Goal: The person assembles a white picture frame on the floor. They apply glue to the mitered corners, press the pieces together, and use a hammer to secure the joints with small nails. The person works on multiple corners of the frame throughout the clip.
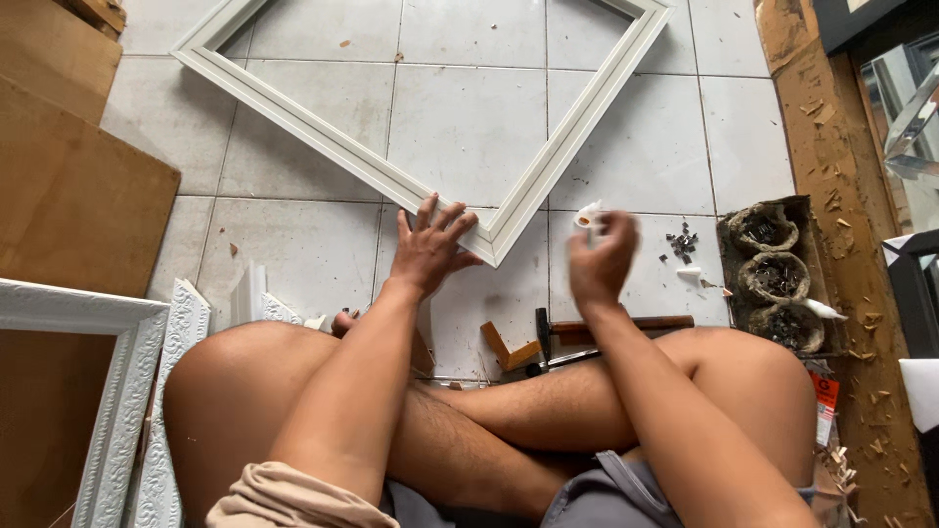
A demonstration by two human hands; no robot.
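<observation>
I sit cross-legged on a tiled floor. A large white picture frame (323, 147) lies flat in front of me, one corner pointing toward me. My left hand (428, 249) rests spread on that near corner, pressing on the moulding. My right hand (602, 259) hovers just right of the corner, fingers closed on a small white object (590, 217); the hand is motion-blurred and what the object is cannot be told. A hammer (587, 328) with a wooden handle lies on the floor before my shins, beside a small wooden L-shaped corner piece (509, 349).
Three round holders of small dark nails sit in a tray (778, 279) at right, with loose metal bits (682, 242) near them. A wooden plank (831, 196) runs along the right. Brown boards (68, 196) and ornate white frames (117, 391) lie at left.
</observation>
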